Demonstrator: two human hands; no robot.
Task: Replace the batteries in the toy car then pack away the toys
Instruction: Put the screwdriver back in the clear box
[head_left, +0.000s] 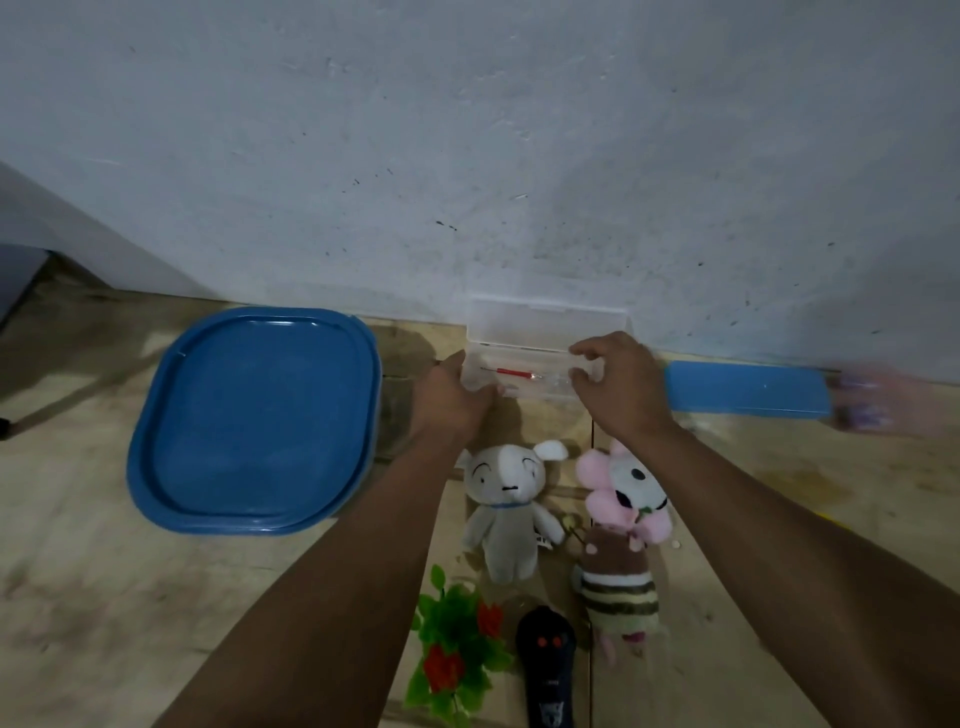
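Up against the wall sits a clear plastic case (545, 358) with its lid raised, and both hands are at it. Inside lies a small red-handled screwdriver (511, 371). The left hand (454, 397) is at the case's left end, its fingers laid against the front corner; how firmly they hold it I cannot tell. The right hand (618, 387) hovers at the right end, thumb and fingers curled into a loose claw with a gap between them, holding nothing that shows. Left of the case lies a blue lid (254, 421) on the wooden surface (78, 571); to the right a flat blue box (748, 389). Nearer the person lie a white plush dog (506, 512), a pink flower-faced plush (623, 525), a plastic plant with red flowers (457, 644) and a black remote control (545, 670). No toy car is clearly visible.
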